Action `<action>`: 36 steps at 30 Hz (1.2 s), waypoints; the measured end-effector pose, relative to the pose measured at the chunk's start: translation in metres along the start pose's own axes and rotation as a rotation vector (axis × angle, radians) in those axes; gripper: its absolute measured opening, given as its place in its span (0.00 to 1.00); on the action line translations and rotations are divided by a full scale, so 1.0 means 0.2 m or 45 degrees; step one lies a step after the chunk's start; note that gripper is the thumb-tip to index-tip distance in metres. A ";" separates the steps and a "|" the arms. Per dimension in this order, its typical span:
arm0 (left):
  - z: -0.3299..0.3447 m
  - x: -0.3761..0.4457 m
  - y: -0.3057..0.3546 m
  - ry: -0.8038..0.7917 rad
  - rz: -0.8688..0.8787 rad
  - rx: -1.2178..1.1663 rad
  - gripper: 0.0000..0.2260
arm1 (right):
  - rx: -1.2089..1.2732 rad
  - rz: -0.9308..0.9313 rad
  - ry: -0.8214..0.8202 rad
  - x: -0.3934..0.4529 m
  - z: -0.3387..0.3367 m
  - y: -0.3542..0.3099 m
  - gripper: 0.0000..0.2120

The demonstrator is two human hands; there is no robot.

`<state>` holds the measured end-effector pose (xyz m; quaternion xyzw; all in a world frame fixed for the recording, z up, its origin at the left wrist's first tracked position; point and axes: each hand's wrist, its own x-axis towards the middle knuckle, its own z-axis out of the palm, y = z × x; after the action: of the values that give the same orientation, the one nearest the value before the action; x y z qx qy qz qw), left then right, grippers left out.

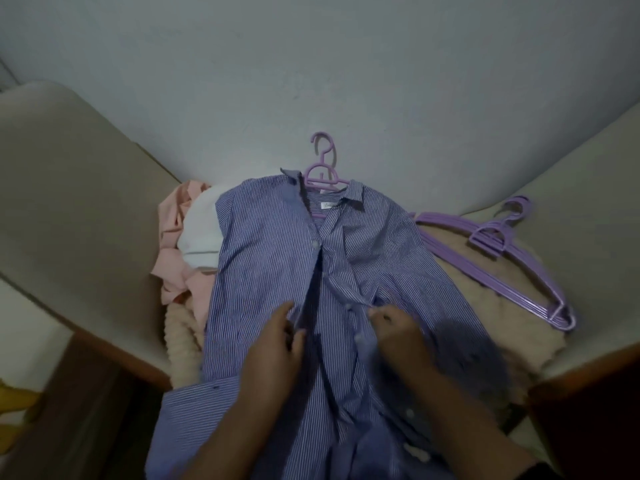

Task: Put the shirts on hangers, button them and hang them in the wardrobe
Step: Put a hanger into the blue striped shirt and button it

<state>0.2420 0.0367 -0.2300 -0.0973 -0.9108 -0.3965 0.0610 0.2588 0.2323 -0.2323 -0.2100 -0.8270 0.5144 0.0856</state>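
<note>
Pinching both plackets of the striped shirt (277, 258) at frame centre, left hand (277, 344) and right hand (398, 327) risk misaligned buttoning through skewed fabric.

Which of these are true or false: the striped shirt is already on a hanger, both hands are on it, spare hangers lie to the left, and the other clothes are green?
1. The blue-and-white striped cotton shirt is on a purple plastic hanger. True.
2. Both hands, left and right, hold its front edges. True.
3. Spare purple hangers lie left of the shirt. False: right.
4. The crumpled clothes beside it are green. False: pink and white.
</note>
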 end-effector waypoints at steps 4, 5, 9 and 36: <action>0.14 -0.08 -0.05 -0.244 -0.200 0.007 0.31 | -0.246 0.203 -0.219 -0.07 0.06 0.08 0.14; 0.15 -0.09 -0.06 -0.276 -0.227 0.017 0.31 | -0.221 0.222 -0.244 -0.08 0.06 0.10 0.13; 0.15 -0.02 -0.05 -0.223 -0.211 0.008 0.32 | -0.095 0.109 -0.106 -0.06 0.07 0.07 0.12; 0.19 0.42 0.01 -0.028 -0.462 -0.679 0.23 | -0.003 -0.040 -0.065 0.29 0.29 -0.13 0.08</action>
<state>0.1605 0.0772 -0.2381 0.0498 -0.7780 -0.6245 -0.0480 0.1782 0.2005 -0.2392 -0.1839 -0.8327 0.5172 0.0721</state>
